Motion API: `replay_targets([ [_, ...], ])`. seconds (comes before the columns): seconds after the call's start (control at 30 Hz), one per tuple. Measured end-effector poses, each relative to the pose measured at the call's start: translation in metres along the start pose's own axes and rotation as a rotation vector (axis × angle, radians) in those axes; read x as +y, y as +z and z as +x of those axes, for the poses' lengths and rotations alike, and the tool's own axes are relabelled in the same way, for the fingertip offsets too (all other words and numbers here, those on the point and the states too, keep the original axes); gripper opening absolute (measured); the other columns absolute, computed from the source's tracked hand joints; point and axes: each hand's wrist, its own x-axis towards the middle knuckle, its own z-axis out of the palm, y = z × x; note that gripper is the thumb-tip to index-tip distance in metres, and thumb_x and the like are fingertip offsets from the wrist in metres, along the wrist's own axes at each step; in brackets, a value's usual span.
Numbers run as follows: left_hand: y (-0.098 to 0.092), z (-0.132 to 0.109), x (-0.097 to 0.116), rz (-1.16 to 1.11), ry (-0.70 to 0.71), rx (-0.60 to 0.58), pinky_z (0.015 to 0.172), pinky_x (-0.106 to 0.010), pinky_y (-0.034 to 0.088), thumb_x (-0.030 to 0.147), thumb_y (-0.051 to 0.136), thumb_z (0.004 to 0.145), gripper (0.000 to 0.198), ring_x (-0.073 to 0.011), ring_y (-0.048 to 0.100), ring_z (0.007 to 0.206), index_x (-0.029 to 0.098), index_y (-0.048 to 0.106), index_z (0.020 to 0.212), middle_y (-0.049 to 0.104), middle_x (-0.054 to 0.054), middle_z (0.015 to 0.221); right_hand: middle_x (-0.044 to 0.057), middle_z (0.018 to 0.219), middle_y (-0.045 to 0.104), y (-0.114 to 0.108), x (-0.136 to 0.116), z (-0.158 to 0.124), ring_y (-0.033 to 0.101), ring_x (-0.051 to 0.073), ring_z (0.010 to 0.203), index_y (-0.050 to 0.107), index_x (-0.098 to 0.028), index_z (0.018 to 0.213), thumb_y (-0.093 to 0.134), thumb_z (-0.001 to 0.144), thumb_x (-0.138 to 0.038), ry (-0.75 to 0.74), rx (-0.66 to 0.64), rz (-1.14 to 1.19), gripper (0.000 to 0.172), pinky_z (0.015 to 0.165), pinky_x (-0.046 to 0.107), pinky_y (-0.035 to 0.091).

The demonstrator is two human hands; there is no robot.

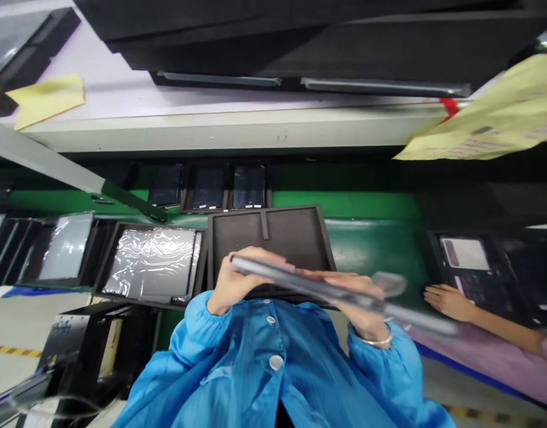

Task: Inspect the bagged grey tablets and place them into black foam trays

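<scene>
Both my hands hold a thin, flat grey device (315, 285), seen nearly edge-on, tilted down to the right and smeared by motion. My left hand (240, 276) grips its left end, thumb below and fingers above. Farther right, my right hand (362, 303) is closed around it, blurred, with a bracelet at the wrist. The device's right end sticks out past this hand. A blurred piece of clear plastic (389, 284) shows beside my right fingers. Just behind my hands lies a black foam tray (295, 229) with a short divider; the part I can see holds nothing.
Left of it, another black tray holds a grey panel in clear wrap (152, 261). Several dark wrapped panels (249, 185) stand behind on the green bench (371, 249). A shelf edge (255, 132) crosses above. At right, a co-worker's hand (449, 301) rests near dark trays.
</scene>
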Motion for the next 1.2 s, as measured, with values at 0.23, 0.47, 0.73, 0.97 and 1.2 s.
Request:
replay_targets([
  [0.23, -0.007, -0.009, -0.025, -0.054, 0.072, 0.06, 0.083, -0.039, 0.058, 0.041, 0.069, 0.099, 0.024, -0.0253, 0.079, 0.091, 0.023, 0.083, 0.107, 0.085, -0.01, 0.1, 0.006, 0.118, 0.08, 0.003, -0.026, 0.027, 0.079, 0.028, 0.108, 0.075, -0.028, 0.131, 0.07, 0.101, -0.023, -0.708, -0.376, 0.056, 0.031, 0.091, 0.045, 0.07],
  [0.47, -0.003, -0.018, -0.03, -0.095, 0.045, 0.093, 0.083, -0.04, 0.056, 0.041, 0.072, 0.097, 0.02, -0.0246, 0.078, 0.088, 0.025, 0.082, 0.104, 0.085, -0.008, 0.097, 0.008, 0.127, 0.076, 0.007, -0.038, 0.023, 0.078, 0.03, 0.11, 0.066, -0.022, 0.14, 0.065, 0.1, -0.011, -0.831, -0.452, 0.105, 0.041, 0.09, 0.047, 0.071],
  [0.73, -0.002, -0.015, -0.035, -0.109, 0.079, 0.101, 0.081, -0.041, 0.057, 0.041, 0.071, 0.097, 0.02, -0.0247, 0.08, 0.086, 0.024, 0.081, 0.101, 0.085, -0.007, 0.093, 0.011, 0.127, 0.076, 0.005, -0.049, 0.022, 0.077, 0.031, 0.112, 0.066, -0.019, 0.14, 0.065, 0.1, -0.009, -0.829, -0.477, 0.08, 0.041, 0.089, 0.049, 0.071],
  [0.97, 0.001, -0.007, -0.033, -0.083, 0.158, 0.076, 0.077, -0.039, 0.059, 0.042, 0.071, 0.097, 0.021, -0.0238, 0.081, 0.084, 0.024, 0.08, 0.101, 0.085, -0.006, 0.092, 0.012, 0.131, 0.074, 0.0, -0.057, 0.019, 0.073, 0.03, 0.12, 0.06, -0.02, 0.146, 0.063, 0.098, -0.002, -0.819, -0.528, -0.028, 0.052, 0.093, 0.048, 0.069],
  [1.2, -0.001, -0.005, -0.027, -0.037, 0.2, 0.036, 0.08, -0.038, 0.056, 0.045, 0.066, 0.1, 0.024, -0.0222, 0.081, 0.086, 0.025, 0.08, 0.104, 0.085, -0.004, 0.095, 0.015, 0.126, 0.077, -0.005, -0.068, 0.015, 0.073, 0.028, 0.122, 0.057, -0.018, 0.146, 0.06, 0.102, -0.008, -0.867, -0.552, -0.184, 0.045, 0.092, 0.043, 0.07],
])
